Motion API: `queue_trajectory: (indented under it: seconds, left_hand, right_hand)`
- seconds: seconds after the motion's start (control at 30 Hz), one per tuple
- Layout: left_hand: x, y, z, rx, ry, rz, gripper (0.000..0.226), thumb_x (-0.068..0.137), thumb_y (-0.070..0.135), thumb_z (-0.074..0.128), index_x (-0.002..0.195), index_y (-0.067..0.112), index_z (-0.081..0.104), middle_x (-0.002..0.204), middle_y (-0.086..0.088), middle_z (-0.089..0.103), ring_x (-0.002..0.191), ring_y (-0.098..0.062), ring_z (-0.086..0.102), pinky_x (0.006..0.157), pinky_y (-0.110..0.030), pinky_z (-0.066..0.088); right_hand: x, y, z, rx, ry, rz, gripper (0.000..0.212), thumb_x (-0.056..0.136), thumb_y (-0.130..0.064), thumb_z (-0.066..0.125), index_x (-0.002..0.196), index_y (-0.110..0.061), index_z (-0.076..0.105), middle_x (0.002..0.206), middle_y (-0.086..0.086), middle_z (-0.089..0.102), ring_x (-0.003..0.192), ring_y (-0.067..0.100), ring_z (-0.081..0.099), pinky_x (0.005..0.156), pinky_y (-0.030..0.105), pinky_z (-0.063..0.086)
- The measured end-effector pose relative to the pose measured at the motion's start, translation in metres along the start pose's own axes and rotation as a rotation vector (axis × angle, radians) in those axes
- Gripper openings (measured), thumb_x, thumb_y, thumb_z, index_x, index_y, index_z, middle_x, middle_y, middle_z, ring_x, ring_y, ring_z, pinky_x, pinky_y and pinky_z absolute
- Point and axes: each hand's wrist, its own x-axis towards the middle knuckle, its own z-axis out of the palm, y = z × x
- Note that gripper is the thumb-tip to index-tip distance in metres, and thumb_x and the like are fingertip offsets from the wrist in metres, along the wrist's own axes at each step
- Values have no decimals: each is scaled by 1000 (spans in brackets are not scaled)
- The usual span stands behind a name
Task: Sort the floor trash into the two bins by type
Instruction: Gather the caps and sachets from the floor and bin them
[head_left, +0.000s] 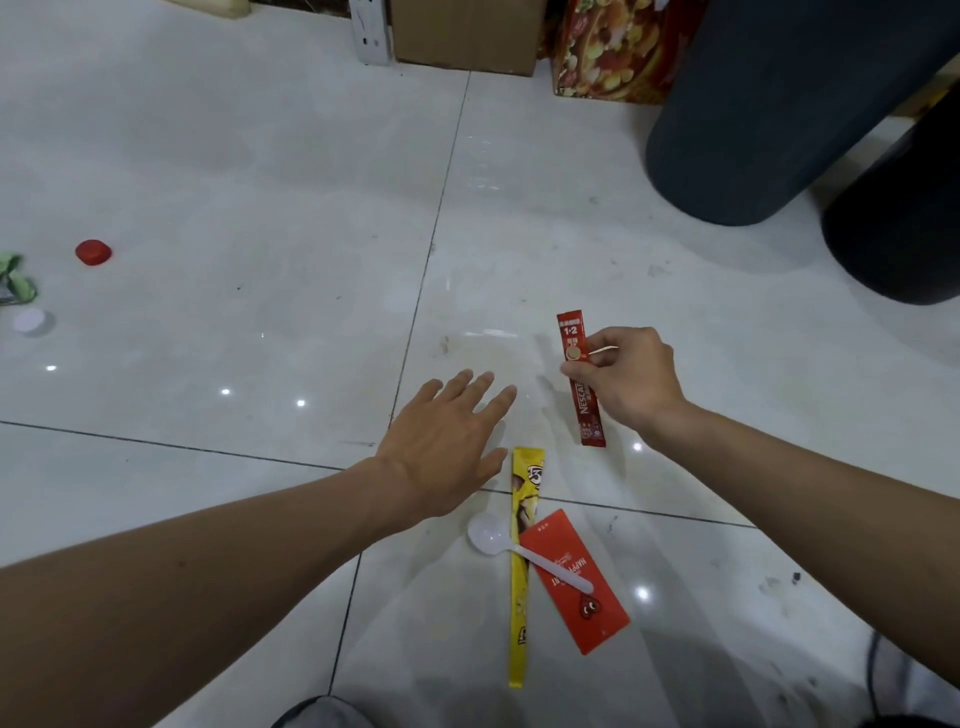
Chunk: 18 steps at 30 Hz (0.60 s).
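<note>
pale glossy tiled floor (234, 182) with dark grout lines, seen from above. at upper right stand two dark round bins, a larger grey-blue bin (779, 119) and, just beside it toward the right edge, a darker bin (904, 223). along the top edge stand a plain cardboard box (465, 34) and, right of it, a red printed box (618, 49). two bare forearms reach in from below. the left hand (441, 452) is at centre, palm down, fingers straight and spread, holding nothing; whether it touches the tile cannot be told. the right hand (631, 382) is to its right, with thumb and fingertips pinching a red coffee stick sachet (589, 415) near its middle, so that the sachet stands nearly upright and clear of the other litter. a small round tan object (573, 354) shows against the sachet at the fingertips; what it is cannot be told. below the hands, a long yellow stick wrapper (519, 597) lies flat, its top end just beside the left thumb. a red card packet (597, 629) lies tilted, touching the wrapper's right edge. a white plastic spoon (485, 535) lies across both, bowl on the tile to the left and handle on the red packet. well apart at far left lie a crumpled green wrapper (15, 280), a red bottle cap (93, 252) and a white cap (32, 321).
</note>
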Motion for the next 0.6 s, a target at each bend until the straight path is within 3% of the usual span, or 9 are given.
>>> queue_trajectory:
  seconds: [0.17,0.27,0.4,0.6]
  left_hand:
    - [17,22,11,-128,-74,55,68,98,43,47,153,24,12,157,-6,24,143,-24,24,114,-37,28]
    - [24,28,24,-225,-126,85,68,94,34,59,151,25,23,140,-6,43,126,-23,38,103,-36,39]
    - [31,31,32,-248,-127,98,60,93,21,61,147,25,35,128,-7,44,117,-21,39,96,-31,43]
    - [42,32,39,-281,-85,111,48,92,11,61,137,23,49,110,-3,49,103,-18,43,81,-26,44]
  right_hand:
    - [2,12,-16,25,20,24,16,78,-21,81,89,-18,70,78,-1,68,77,12,66,81,32,57]
    - [1,20,-23,49,25,42,14,77,-19,82,83,-19,69,77,0,67,75,13,65,82,35,58]
    - [1,28,-29,85,21,49,17,76,-17,82,74,-24,66,74,-1,67,74,15,66,80,37,59]
    - [3,35,-31,123,2,65,14,76,-17,82,79,-20,69,73,-4,66,72,12,65,79,36,59]
